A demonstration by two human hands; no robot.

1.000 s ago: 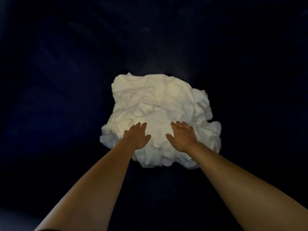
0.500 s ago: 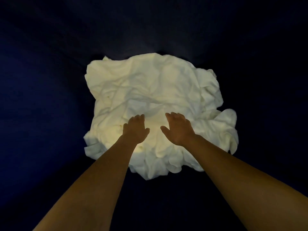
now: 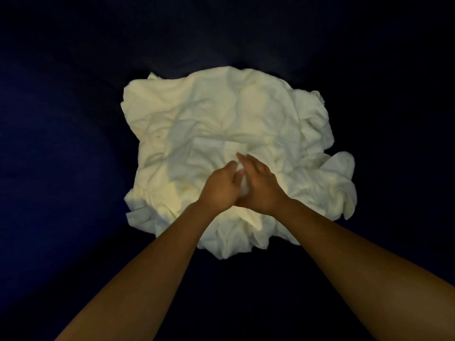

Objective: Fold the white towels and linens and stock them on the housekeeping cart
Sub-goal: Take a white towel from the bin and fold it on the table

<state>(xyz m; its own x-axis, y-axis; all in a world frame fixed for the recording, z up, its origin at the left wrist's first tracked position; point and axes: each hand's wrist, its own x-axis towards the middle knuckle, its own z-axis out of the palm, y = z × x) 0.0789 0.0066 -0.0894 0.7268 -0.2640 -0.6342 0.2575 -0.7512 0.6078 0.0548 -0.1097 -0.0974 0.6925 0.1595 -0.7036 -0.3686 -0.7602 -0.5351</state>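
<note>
A crumpled heap of white towels (image 3: 221, 119) lies low in the middle of a dark blue cloth-lined space. My left hand (image 3: 220, 188) and my right hand (image 3: 262, 187) meet over the near middle of the heap. A small bunch of the top towel (image 3: 242, 184) shows between them. My left hand's fingers curl into that bunch. My right hand closes against it from the other side, its fingertips pointing away from me. Both thumbs are hidden.
Dark blue fabric walls (image 3: 61, 143) surround the heap on all sides and rise toward the far side (image 3: 221, 33). The light is dim. No cart or shelf is in view.
My hands were apart with spread fingers on the heap. They have come together at its middle and gathered a bunch of towel. The heap looks larger and nearer.
</note>
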